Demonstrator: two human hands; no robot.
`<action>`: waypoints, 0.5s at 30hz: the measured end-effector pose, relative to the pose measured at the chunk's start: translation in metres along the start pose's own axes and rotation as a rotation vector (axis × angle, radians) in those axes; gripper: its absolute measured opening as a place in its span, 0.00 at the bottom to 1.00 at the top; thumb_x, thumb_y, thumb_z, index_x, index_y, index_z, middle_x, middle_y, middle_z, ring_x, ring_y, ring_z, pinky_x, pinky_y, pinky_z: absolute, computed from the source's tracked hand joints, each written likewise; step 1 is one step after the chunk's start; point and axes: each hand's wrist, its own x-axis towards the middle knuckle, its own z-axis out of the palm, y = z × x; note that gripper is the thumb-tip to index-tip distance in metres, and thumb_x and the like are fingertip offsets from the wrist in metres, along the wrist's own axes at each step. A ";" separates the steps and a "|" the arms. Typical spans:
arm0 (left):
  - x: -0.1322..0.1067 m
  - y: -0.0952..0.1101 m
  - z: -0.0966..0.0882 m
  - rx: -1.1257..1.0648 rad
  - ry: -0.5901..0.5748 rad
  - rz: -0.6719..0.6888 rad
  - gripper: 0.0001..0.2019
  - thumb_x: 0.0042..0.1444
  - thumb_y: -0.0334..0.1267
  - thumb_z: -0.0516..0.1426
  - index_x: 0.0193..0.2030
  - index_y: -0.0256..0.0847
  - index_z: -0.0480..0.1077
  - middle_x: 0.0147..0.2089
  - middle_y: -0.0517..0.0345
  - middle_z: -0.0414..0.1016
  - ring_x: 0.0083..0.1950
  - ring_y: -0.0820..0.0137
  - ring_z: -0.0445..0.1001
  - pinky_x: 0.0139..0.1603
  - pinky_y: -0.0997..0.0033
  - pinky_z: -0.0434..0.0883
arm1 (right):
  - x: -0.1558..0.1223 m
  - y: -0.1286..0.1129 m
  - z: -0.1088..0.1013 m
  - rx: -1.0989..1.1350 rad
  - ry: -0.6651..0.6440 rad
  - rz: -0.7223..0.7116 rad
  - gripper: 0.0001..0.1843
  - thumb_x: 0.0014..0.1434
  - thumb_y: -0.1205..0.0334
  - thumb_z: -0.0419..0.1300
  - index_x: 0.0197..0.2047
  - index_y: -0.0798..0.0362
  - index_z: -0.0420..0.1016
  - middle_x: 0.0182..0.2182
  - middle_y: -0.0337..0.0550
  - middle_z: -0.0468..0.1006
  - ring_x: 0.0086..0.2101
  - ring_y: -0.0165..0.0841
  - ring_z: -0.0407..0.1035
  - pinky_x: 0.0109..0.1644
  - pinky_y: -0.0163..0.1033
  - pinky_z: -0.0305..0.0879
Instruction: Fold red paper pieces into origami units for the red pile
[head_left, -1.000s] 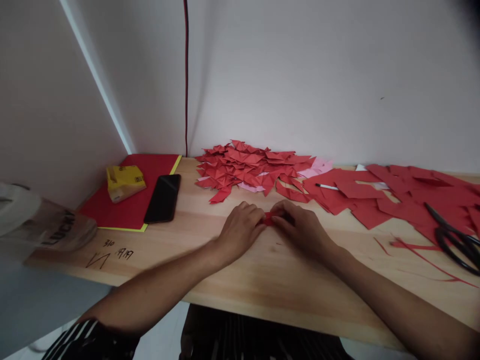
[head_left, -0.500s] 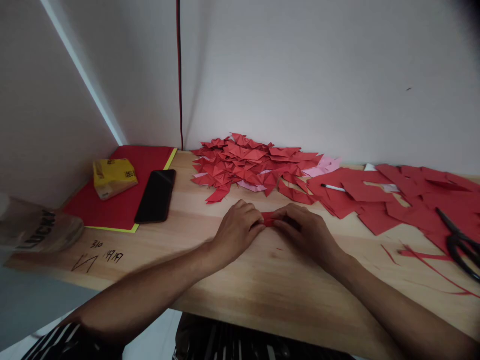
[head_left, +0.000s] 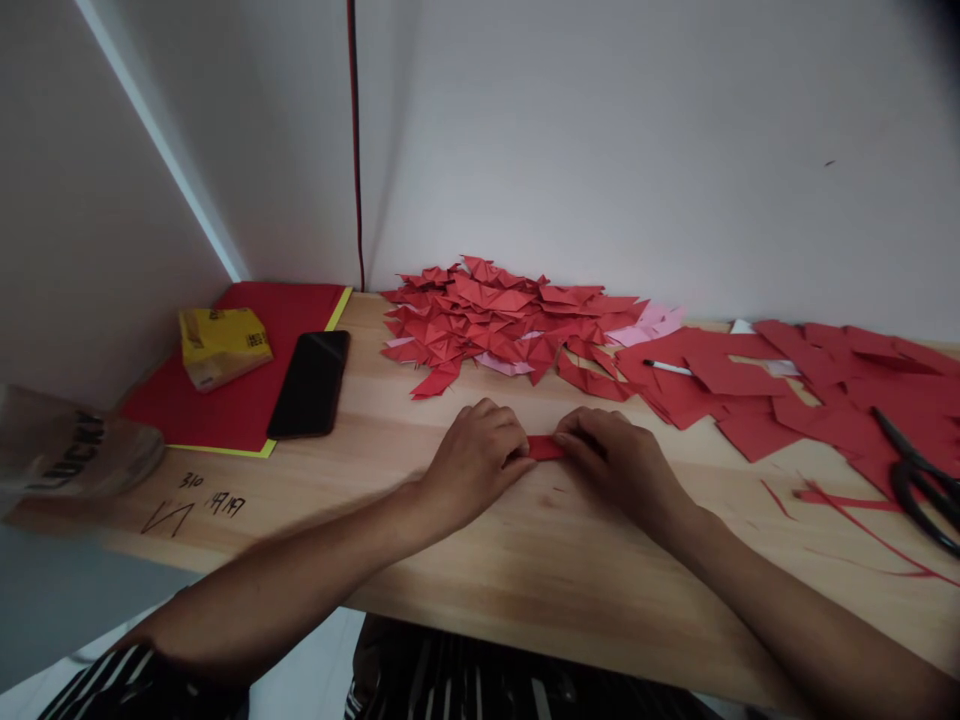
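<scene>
A narrow folded piece of red paper (head_left: 546, 447) lies between my hands, just above or on the wooden table. My left hand (head_left: 484, 452) pinches its left end, thumb toward me and fingers curled over the far side. At the other end, the fingers and thumb of my right hand (head_left: 611, 450) are closed on the paper. Only the middle stretch shows; both ends are hidden by my fingers. Behind my hands rises a heap of folded red paper pieces (head_left: 487, 310), with a few pink ones (head_left: 649, 322) among them.
Flat red paper squares (head_left: 742, 385) spread to the right, with a white pen (head_left: 667, 368) on them. Black scissors (head_left: 919, 475) and thin red paper strips (head_left: 847, 500) lie at right. A phone (head_left: 309, 385), yellow packet (head_left: 225, 348), red sheets (head_left: 202, 425) and bottle (head_left: 82, 450) are at left.
My hands have drawn slightly apart, so more of the red paper shows between them. The whole view has shifted a little; the things on the table have stayed put.
</scene>
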 end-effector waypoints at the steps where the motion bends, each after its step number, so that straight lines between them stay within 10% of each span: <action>1: -0.001 0.000 0.001 0.013 0.007 0.003 0.08 0.57 0.39 0.62 0.32 0.38 0.71 0.37 0.56 0.74 0.43 0.64 0.67 0.44 0.63 0.62 | 0.000 0.000 0.001 -0.008 0.001 -0.005 0.09 0.64 0.61 0.54 0.32 0.50 0.68 0.28 0.40 0.77 0.30 0.34 0.69 0.35 0.38 0.61; 15: -0.008 0.011 0.001 0.398 0.084 0.218 0.07 0.65 0.33 0.52 0.43 0.42 0.72 0.34 0.59 0.73 0.38 0.66 0.66 0.39 0.62 0.59 | -0.003 0.002 0.012 -0.251 0.068 -0.079 0.12 0.68 0.61 0.50 0.31 0.51 0.65 0.30 0.45 0.72 0.31 0.37 0.64 0.37 0.41 0.57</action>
